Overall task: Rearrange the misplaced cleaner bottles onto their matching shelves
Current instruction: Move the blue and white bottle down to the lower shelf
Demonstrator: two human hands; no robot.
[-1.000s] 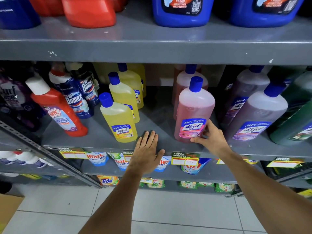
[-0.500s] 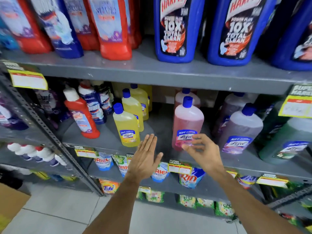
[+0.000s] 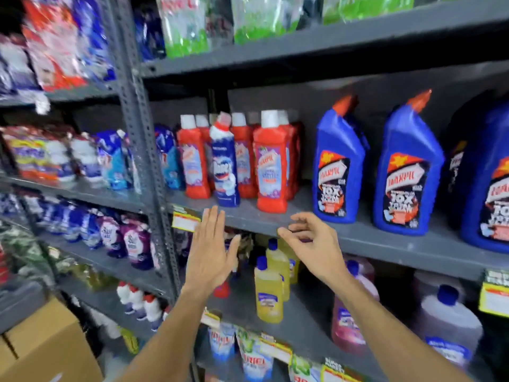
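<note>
Both hands have lifted away from the pink bottle below and now hang before the upper shelf. Left hand is flat, fingers straight, holding nothing. Right hand is loosely curled and empty. A dark blue bottle stands among red bottles there.

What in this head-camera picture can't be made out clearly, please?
- Head view: the red bottle on the lower shelf is mostly hidden behind the left hand.
- The dark blue bottle among the red bottles: its label is unreadable from motion blur.
- The large blue jug is cut off by the right edge.
- The pouches on the left are blurred.
</note>
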